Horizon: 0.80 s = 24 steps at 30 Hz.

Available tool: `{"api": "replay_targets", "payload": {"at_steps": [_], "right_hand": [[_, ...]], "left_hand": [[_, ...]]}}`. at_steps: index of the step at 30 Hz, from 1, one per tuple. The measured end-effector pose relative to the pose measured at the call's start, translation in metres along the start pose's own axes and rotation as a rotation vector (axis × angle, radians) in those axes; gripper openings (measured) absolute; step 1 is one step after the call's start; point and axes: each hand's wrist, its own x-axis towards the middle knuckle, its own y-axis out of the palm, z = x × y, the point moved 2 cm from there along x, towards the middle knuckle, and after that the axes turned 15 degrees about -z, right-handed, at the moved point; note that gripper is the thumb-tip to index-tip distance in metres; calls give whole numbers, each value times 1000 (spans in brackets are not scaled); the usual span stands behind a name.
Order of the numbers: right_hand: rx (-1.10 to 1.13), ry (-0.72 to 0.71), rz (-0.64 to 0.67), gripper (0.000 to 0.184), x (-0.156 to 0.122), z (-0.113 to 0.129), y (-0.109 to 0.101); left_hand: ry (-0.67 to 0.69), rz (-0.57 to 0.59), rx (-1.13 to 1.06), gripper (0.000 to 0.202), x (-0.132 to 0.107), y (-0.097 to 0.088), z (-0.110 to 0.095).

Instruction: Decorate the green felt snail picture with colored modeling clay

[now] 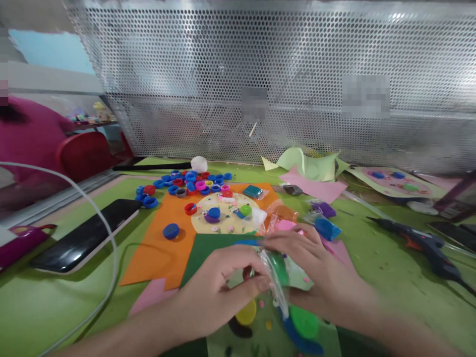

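A perforated metal panel stands beyond the orange sheet, across the far side of the green worktop on which that sheet lies. A dark green sheet overlaps the orange sheet's near part, and a pale green decorated card lies nearer the person than the orange sheet. The left hand and right hand are above that card, on the near side of the orange sheet. A black device lies to the left of the orange sheet; a glue gun lies well to its right. On the orange sheet rests a cream decorated disc, and a heap of bottle caps sits around its far left corner. The clear packet, with something green inside, is held up nearer than the orange sheet: the left hand pinches its edge between thumb and fingers, the right grasps its other side. A blue packet is right of the orange sheet; a loose blue cap sits on it.
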Motion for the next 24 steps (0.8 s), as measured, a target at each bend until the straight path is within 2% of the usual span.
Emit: {"api": "replay_targets", "payload": {"at_steps": [1,3,5,7,9,11,13,14,15,19,24], "right_hand": [[-10,-15,-10,42,1,-1,-1],[-46,-42,-112,30,4,-2,-5],[-103,-59,-210,26,6,-3,-10],[-134,-58,-240,26,6,-3,-11],[-150,-28,-245,27,5,-2,-10],[-163,12,-246,28,3,0,-7],[-164,25,-249,28,2,2,-5],[-158,25,-252,29,1,2,-5],[-152,25,-255,29,1,3,-4],[-150,15,-256,27,0,5,-4],[-178,-29,-272,22,0,9,-4]], "left_hand": [[-2,-21,47,13,1,-2,-1],[-28,-83,149,16,3,-7,-1],[-27,-148,267,16,5,-12,-1],[51,-222,398,13,8,-16,-1],[220,-316,497,11,8,-18,-1],[456,-411,540,9,5,-18,-3],[662,-461,548,9,1,-16,-4],[714,-472,547,10,-1,-16,-5],[727,-482,542,10,-2,-16,-5],[627,-485,490,7,-3,-17,-6],[648,-475,400,9,-1,-18,-7]]}}
